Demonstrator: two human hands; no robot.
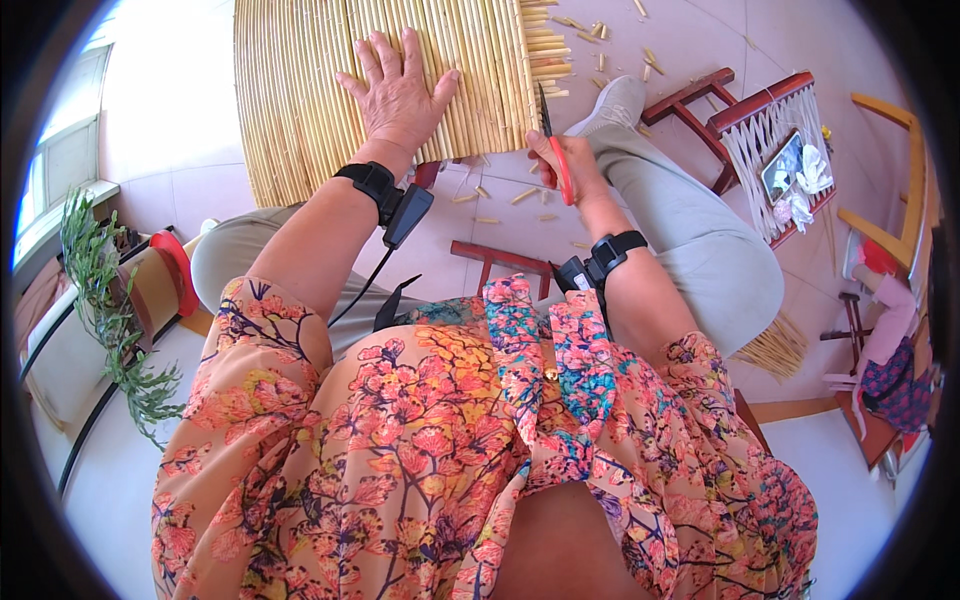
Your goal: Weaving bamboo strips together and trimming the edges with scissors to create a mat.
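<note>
A mat of straw-coloured reed stalks (300, 110), bound side by side with rows of thread, spreads out at the top of the view. My left hand (398, 100) lies flat on it with the fingers spread. By the mat's right edge, my right hand (560, 165) is closed around red-handled scissors (562, 170). Their dark blades point away from me, along the trimmed edge. Farther up that edge, uneven stalk ends (548, 65) stick out past the binding. Whether the blades touch a stalk, I cannot tell.
Cut stalk bits (598, 32) litter the tiled floor. To the right stands a red wooden stool (765, 100) with a corded seat, bearing a phone (783, 168) and crumpled tissue. A bundle of thin stalks (775, 347) lies beyond my right knee. A leafy plant (105, 290) is at left.
</note>
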